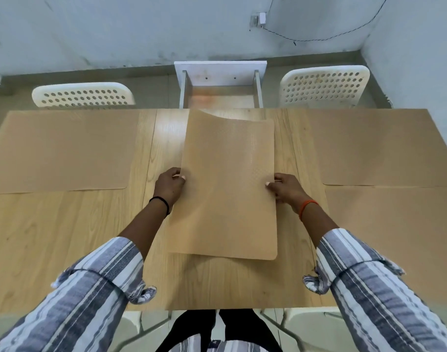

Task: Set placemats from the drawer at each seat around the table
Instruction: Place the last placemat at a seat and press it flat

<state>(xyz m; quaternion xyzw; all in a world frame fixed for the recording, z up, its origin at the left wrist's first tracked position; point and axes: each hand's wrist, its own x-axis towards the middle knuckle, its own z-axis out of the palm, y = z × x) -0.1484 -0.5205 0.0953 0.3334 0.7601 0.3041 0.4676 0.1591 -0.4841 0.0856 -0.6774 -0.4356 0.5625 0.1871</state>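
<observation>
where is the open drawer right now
In the head view the drawer is pulled out at the table's far edge, centred between two white chairs, beyond the held placemat.

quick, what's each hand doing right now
Left hand: pinching the left edge of the placemat.
Right hand: pinching the right edge of the same placemat.

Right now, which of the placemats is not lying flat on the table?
The middle placemat, held by the left hand and right hand at its sides. The far-left placemat, far-right placemat and near-right placemat lie flat.
</observation>
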